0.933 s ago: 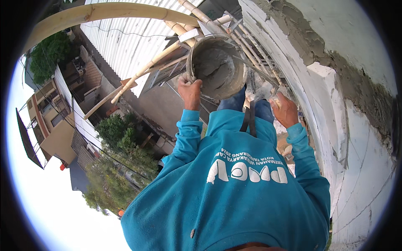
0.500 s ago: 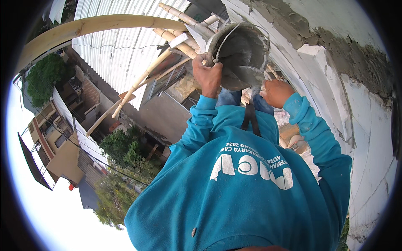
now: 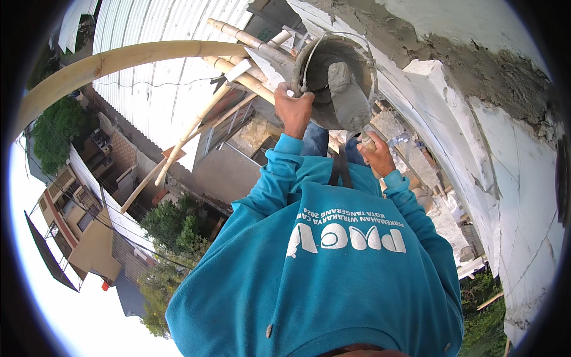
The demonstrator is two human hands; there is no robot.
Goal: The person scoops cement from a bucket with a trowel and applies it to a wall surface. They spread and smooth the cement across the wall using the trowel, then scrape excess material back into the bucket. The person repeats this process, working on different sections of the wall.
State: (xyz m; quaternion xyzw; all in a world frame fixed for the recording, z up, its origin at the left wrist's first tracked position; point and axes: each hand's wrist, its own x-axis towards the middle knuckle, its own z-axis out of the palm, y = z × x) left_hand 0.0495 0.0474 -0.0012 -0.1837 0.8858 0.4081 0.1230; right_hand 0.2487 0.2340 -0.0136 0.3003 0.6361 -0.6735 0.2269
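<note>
Mortar (image 3: 351,98) fills the lower part of a grey bucket (image 3: 333,77), which sits near the top centre of the frame, tipped so its open mouth shows the wet grey mass inside. Just under a second ago the bucket was lower and more level; since then it has climbed and tilted further, and the mortar has slumped toward the lower lip. The load looks ready to slide, so the lift appears close to its turning point.

The left hand (image 3: 294,110) is clenched around the bucket's rim on the left side. The right hand (image 3: 376,156) sits below the bucket's right edge with fingers curled on a small pale object that cannot be made out; it has dropped slightly from where it was.

Below both, a teal sweatshirt (image 3: 333,262) fills the lower centre. Bamboo scaffold poles (image 3: 178,143) cross the upper left over a corrugated metal roof (image 3: 160,65). A white block wall (image 3: 505,154) with rough grey mortar joints curves down the right edge.
</note>
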